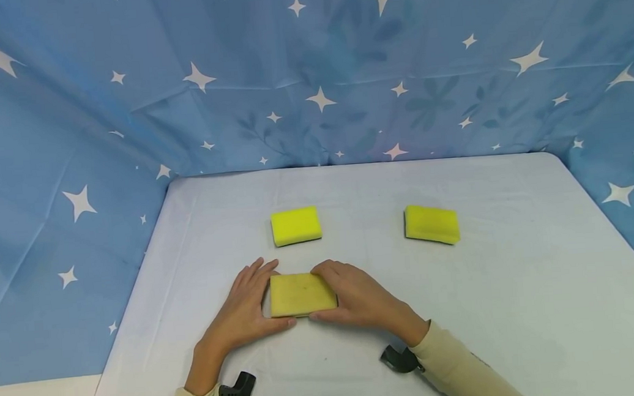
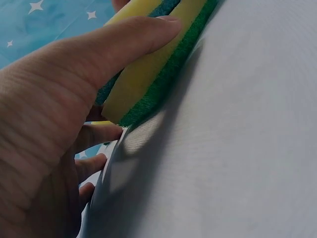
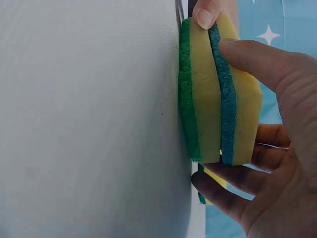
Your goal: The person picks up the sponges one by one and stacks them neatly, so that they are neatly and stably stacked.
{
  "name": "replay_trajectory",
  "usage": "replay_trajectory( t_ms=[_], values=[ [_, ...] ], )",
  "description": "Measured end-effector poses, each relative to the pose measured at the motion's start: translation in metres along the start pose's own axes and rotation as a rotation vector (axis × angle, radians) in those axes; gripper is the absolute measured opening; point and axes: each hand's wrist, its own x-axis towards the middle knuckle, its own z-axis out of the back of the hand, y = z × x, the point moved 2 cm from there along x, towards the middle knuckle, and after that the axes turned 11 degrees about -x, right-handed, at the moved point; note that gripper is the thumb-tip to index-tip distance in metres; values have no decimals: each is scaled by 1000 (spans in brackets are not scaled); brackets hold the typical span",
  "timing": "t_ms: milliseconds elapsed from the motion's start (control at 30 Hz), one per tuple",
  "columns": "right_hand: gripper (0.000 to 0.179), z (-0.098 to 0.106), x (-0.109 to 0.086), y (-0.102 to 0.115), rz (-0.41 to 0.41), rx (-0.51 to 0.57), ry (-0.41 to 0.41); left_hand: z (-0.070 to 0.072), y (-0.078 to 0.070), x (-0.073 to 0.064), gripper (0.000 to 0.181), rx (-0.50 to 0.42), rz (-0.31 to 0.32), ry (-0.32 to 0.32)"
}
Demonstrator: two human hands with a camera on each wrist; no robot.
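Two sponges lie stacked near the middle of the table. The lower sponge [image 3: 204, 94] has a green scouring layer facing down on the cloth; the upper sponge [image 1: 301, 294] has a blue-green layer between the two yellow bodies. From the left, my left hand [image 1: 242, 313] grips the stack, its thumb on the near side of the lower sponge and fingers around the far left corner. On the right side, my right hand [image 1: 362, 296] holds the upper sponge, thumb on its near edge and index finger at its far edge. The right hand's other fingers are partly hidden behind the stack.
Behind the stack lies one yellow sponge [image 1: 296, 226], and another yellow sponge [image 1: 432, 224] sits farther right. A white cloth [image 1: 523, 306] covers the table. Blue star-patterned fabric [image 1: 341, 67] hangs along the back and sides.
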Motion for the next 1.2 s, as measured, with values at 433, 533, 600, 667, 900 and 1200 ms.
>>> replay_trajectory(
  t_ms=[433, 533, 600, 667, 900, 1200],
  values=[
    [67, -3, 0, 1, -5, -26, -1, 2, -1, -2, 102, -67, 35, -7],
    [67, -2, 0, 1, -4, -30, 1, 2, -1, -3, 101, -79, 36, -6],
    [67, -2, 0, 1, -3, -34, 2, 2, -1, -3, 100, -84, 36, -5],
    [68, -3, 0, 1, -1, -37, 3, 3, -2, -3, 99, -94, 28, -7],
    [69, -2, -1, 1, 3, -30, 5, 3, -4, -2, 88, -122, -5, -20],
    [85, 9, -4, -9, -104, 47, 67, 2, -5, -2, 85, -130, 14, -24]
  ],
)
